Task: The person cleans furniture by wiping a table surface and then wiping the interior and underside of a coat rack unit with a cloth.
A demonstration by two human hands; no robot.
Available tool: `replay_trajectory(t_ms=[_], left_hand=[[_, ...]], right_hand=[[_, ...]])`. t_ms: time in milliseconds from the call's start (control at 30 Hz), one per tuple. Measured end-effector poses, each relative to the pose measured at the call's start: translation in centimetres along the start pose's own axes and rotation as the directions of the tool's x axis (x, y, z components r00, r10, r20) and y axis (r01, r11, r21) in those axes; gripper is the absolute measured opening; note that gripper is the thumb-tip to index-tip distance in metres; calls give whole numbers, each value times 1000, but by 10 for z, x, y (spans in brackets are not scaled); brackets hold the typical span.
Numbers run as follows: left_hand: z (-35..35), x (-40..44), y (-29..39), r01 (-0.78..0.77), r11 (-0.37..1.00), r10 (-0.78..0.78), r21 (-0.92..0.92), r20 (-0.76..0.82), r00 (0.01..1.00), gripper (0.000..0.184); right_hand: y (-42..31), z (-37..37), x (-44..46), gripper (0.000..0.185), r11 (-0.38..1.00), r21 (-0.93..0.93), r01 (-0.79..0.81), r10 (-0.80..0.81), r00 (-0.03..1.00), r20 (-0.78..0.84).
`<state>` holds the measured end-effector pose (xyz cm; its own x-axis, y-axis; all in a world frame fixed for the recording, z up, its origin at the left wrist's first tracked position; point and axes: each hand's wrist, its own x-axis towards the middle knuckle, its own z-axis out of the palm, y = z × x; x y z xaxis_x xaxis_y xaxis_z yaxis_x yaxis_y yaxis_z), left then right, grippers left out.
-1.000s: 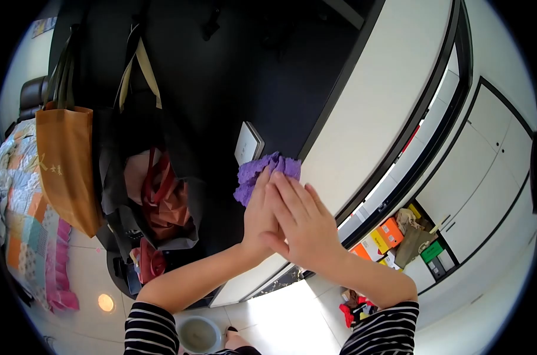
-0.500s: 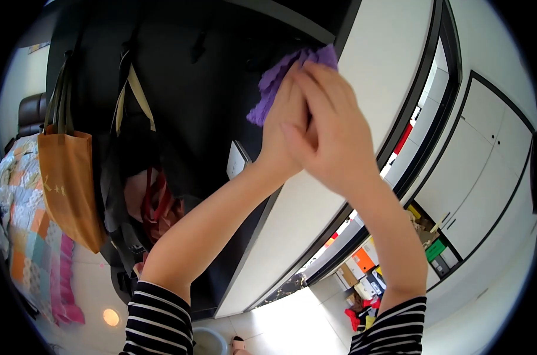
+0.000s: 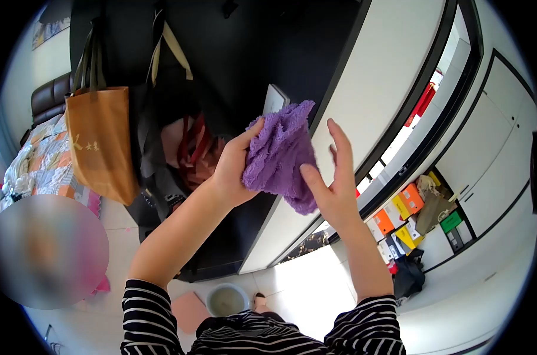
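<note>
A crumpled purple cloth (image 3: 283,154) with a fluffy texture is held up in front of the dark panel. My left hand (image 3: 232,168) grips its left side, thumb on the front and the other fingers hidden behind the fabric. On the other side, my right hand (image 3: 338,192) has its fingers stretched upward and apart. Its thumb tip meets the cloth's right edge. Just behind the top of the cloth, a white switch plate (image 3: 275,99) is partly covered.
A tan bag (image 3: 106,145) and a dark bag (image 3: 152,127) hang on the black panel (image 3: 239,53) at left. Below, a basin (image 3: 227,300) of cloudy liquid stands on the floor. Boxes (image 3: 401,207) fill a nook at right. A blurred disc covers the lower left.
Both hands have come down from high on the panel with the cloth. They were pressed together, one over the other; now they are apart. The view has tilted downward.
</note>
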<state>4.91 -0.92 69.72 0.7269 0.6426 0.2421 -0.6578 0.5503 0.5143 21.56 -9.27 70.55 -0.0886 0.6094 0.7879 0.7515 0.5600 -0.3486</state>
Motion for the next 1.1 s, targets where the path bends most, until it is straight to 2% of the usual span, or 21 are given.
replay_trajectory(t_ms=[33,100,200,300,333,367,400,433,467,500,533,567,667,700,767,800,833,900,933,1033,1100], left_hand=[[0,-8,-2,18,998,-18,-54,15,1000,46],[6,-26,-7,26,999,-28,-31,-69,997,46],[18,-53,-6,86,990,-60,113,-212,975,45],[17,-71,0,172,924,-34,340,-374,927,51],[15,-76,5,188,897,-10,400,-407,913,52],[14,-82,11,204,865,19,459,-436,900,54],[1,-84,18,188,869,12,457,-401,916,57],[-8,-85,22,182,873,54,453,-460,886,53],[-27,-89,28,145,907,41,396,-424,905,52],[-45,-93,33,109,936,31,334,-386,922,51],[-51,-96,35,85,972,2,219,-369,930,47],[-56,-98,35,82,967,17,242,-383,924,46],[-73,-108,37,62,956,63,288,-406,912,42],[-64,-113,37,76,939,83,336,-433,897,43],[-56,-114,41,133,801,194,584,-463,865,41],[-56,-115,44,167,693,261,701,-460,849,40],[-52,-116,45,205,655,232,727,-452,861,39],[-40,-116,45,277,570,167,773,-440,882,39],[-36,-116,45,277,626,55,729,-395,917,42],[-26,-106,27,329,423,7,844,-366,930,48],[-16,-99,16,341,186,-43,922,-339,940,50]], right_hand=[[-5,10,-9,72,973,195,-122,123,992,6],[-14,28,-21,71,767,562,-309,328,942,70],[-30,28,-21,54,421,631,-652,500,747,438],[-31,35,-27,31,550,525,-650,497,759,420],[-30,37,-29,18,587,444,-677,544,736,402],[-27,38,-33,18,540,555,-633,514,770,379],[-23,39,-39,18,482,658,-579,486,801,349],[-28,40,-39,18,416,748,-517,460,829,317],[-39,36,-37,21,243,828,-506,535,782,320],[-44,32,-34,20,159,864,-478,514,787,341],[-46,29,-33,20,205,860,-467,513,800,312],[-46,26,-33,20,250,855,-455,510,812,284],[-41,18,-27,19,585,670,-457,479,861,170],[-40,14,-24,18,648,620,-441,442,882,165],[-36,10,-11,18,763,523,-380,352,923,156],[-30,10,-7,18,780,532,-330,300,943,144],[-27,7,-1,16,768,560,-312,257,950,176],[-25,5,7,16,574,709,-409,268,912,310],[-21,5,11,16,575,717,-395,230,918,322],[-5,8,21,17,591,720,-363,146,926,347],[8,10,25,17,627,692,-357,126,924,362]])
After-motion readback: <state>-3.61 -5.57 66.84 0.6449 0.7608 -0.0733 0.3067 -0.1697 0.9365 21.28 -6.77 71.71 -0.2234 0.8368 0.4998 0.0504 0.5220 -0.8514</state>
